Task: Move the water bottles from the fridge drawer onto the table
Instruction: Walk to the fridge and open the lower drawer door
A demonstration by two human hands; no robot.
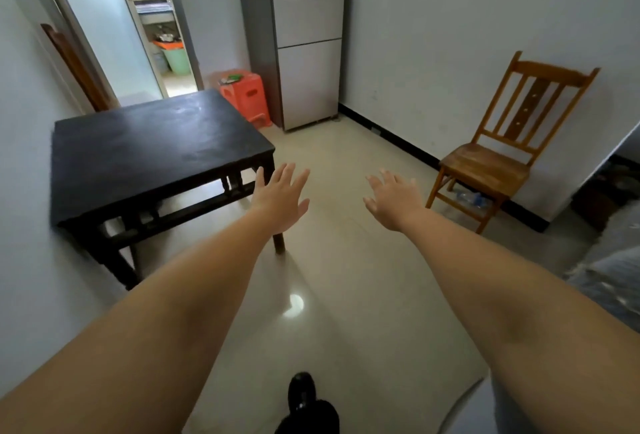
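Note:
A tall pale fridge (308,38) stands against the far wall, its doors and both drawers closed, so no water bottles inside can be seen. The black wooden table (152,142) stands to the left against the wall, its top bare. My left hand (280,196) and my right hand (393,199) reach forward over the floor with fingers spread, holding nothing. Both are well short of the fridge; the left one hovers by the table's near right corner.
A wooden chair (498,156) stands by the right wall with a plastic bottle (471,198) lying under it. An orange plastic stool (247,94) sits between table and fridge. A doorway (156,25) opens at the back left. Tiled floor runs up to the fridge.

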